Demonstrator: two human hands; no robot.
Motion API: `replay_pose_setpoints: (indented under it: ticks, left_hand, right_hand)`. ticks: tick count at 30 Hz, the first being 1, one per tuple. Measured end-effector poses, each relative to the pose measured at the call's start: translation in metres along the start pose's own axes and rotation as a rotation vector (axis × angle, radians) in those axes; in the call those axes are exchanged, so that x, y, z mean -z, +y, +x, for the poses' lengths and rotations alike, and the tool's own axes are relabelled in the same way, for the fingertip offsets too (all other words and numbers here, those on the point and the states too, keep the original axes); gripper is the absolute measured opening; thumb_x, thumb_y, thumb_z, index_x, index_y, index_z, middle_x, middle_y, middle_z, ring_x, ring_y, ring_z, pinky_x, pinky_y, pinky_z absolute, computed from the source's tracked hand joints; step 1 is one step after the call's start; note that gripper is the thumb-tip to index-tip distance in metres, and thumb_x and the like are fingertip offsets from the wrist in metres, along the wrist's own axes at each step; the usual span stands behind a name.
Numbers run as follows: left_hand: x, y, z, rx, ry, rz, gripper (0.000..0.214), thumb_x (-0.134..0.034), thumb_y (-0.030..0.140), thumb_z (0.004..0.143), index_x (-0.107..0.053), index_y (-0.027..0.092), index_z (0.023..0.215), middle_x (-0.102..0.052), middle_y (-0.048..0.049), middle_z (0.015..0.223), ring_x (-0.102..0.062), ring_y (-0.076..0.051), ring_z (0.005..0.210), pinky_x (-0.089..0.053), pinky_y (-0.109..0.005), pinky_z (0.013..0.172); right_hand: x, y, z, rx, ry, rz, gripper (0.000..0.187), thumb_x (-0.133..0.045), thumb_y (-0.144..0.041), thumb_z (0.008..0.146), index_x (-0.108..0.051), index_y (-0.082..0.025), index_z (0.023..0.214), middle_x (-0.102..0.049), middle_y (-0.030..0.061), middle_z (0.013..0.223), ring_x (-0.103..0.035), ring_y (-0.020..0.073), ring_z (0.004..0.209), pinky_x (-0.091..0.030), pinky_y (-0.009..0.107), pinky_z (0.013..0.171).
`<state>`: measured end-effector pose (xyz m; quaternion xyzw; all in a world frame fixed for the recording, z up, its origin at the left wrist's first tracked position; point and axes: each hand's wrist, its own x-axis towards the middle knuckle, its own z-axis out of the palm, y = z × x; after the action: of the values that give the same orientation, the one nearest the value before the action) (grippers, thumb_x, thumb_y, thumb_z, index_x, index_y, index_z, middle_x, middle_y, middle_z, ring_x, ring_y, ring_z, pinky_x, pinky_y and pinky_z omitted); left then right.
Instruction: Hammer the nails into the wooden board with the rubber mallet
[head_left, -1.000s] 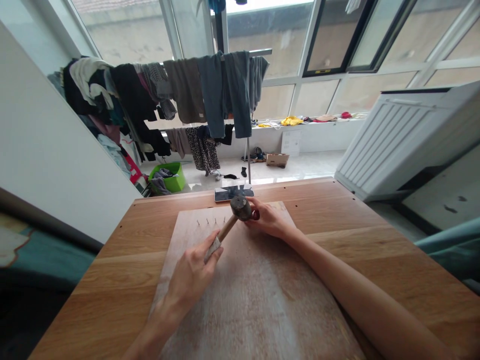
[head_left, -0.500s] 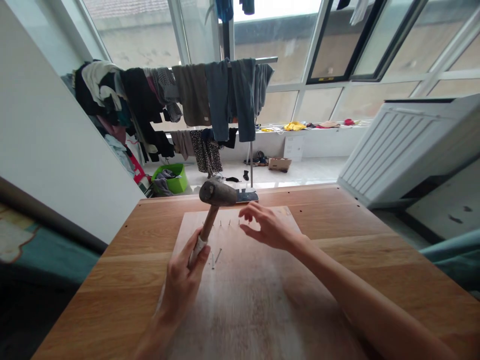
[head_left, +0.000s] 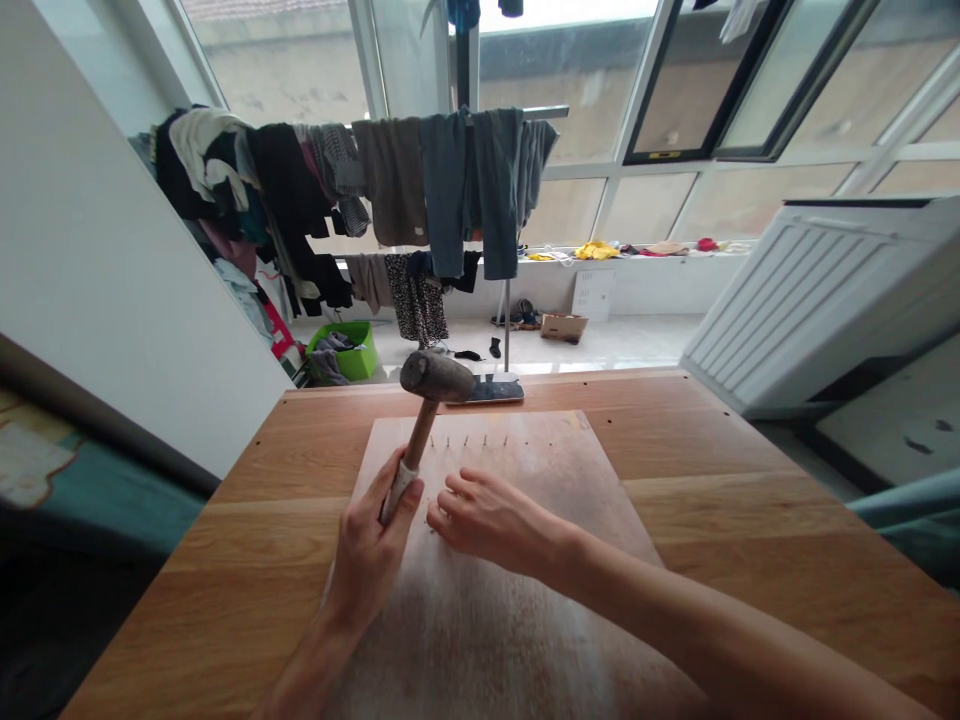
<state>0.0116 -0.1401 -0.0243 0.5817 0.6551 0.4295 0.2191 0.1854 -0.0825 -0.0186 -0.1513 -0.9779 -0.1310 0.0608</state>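
My left hand [head_left: 367, 545] is closed around the pale grip of a mallet [head_left: 436, 377], whose dark cylindrical head is raised above the far edge of a wooden board [head_left: 495, 630]. My right hand [head_left: 480, 520] is low over the board's left middle, fingers curled together where loose nails were lying. Its fingertips are partly hidden, so I cannot see what is pinched. Several thin nails [head_left: 466, 441] stand upright in a row along the board's far side. To their right, small dark marks [head_left: 526, 443] continue the line.
The board lies on a wooden table [head_left: 720, 520]. A dark phone [head_left: 495, 388] rests by the table's far edge, behind the mallet head. Beyond are a rack of hanging clothes [head_left: 397, 185], a green basket [head_left: 364, 355] and a white ribbed cabinet [head_left: 795, 290] at right.
My right hand has moved left and toward me, from the nail row down to the loose nails, and its fingers have curled in. The left hand holds the mallet nearly where it was.
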Motion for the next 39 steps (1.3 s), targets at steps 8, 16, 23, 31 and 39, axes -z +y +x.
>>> replay_pose_setpoints:
  ticks: [8, 16, 23, 31, 39]
  left_hand:
    - [-0.001, 0.000, -0.001, -0.004, 0.015, 0.020, 0.056, -0.053, 0.053, 0.096, -0.062, 0.019, 0.141, -0.072, -0.0005, 0.068, -0.073, -0.022, 0.074, -0.058, -0.028, 0.069]
    - [-0.002, 0.002, -0.002, -0.018, 0.001, 0.049, 0.055, -0.053, 0.052, 0.096, -0.062, 0.020, 0.140, -0.068, 0.0012, 0.067, -0.070, -0.019, 0.070, -0.056, -0.025, 0.066]
    - [-0.002, 0.005, -0.003, -0.025, 0.007, 0.080, 0.053, -0.054, 0.052, 0.095, -0.063, 0.022, 0.138, -0.068, 0.0013, 0.065, -0.069, -0.019, 0.067, -0.054, -0.025, 0.062]
    - [-0.003, 0.001, -0.002, -0.029, 0.006, 0.073, 0.056, -0.054, 0.053, 0.094, -0.063, 0.021, 0.138, -0.067, 0.0016, 0.065, -0.067, -0.018, 0.064, -0.053, -0.025, 0.060]
    - [-0.003, 0.004, -0.003, -0.029, -0.005, 0.073, 0.055, -0.054, 0.053, 0.094, -0.063, 0.021, 0.138, -0.066, 0.0021, 0.064, -0.066, -0.018, 0.063, -0.052, -0.024, 0.060]
  right_hand:
    - [-0.016, 0.030, -0.038, -0.184, 0.219, 0.281, 0.016, -0.050, -0.005, 0.091, -0.055, -0.019, 0.097, -0.062, 0.0050, 0.087, -0.055, 0.0182, 0.077, -0.043, 0.031, 0.070]
    - [-0.063, 0.087, -0.086, -1.044, 0.728, 0.883, 0.012, -0.059, -0.027, 0.082, -0.048, -0.023, 0.081, -0.061, -0.0003, 0.078, -0.059, 0.0152, 0.065, -0.049, 0.027, 0.062]
    - [-0.067, 0.088, -0.085, -0.975, 0.729, 0.946, 0.013, -0.059, -0.031, 0.085, -0.067, -0.021, 0.089, -0.068, 0.0025, 0.082, -0.064, 0.0165, 0.074, -0.053, 0.028, 0.068]
    - [-0.065, 0.092, -0.087, -0.986, 0.737, 0.992, 0.024, -0.064, -0.028, 0.081, -0.074, -0.019, 0.101, -0.075, 0.0072, 0.094, -0.070, 0.0194, 0.084, -0.057, 0.031, 0.072]
    - [-0.068, 0.091, -0.086, -0.958, 0.758, 0.951, 0.022, -0.067, -0.037, 0.088, -0.081, -0.022, 0.093, -0.076, 0.0075, 0.100, -0.069, 0.0193, 0.084, -0.057, 0.032, 0.075]
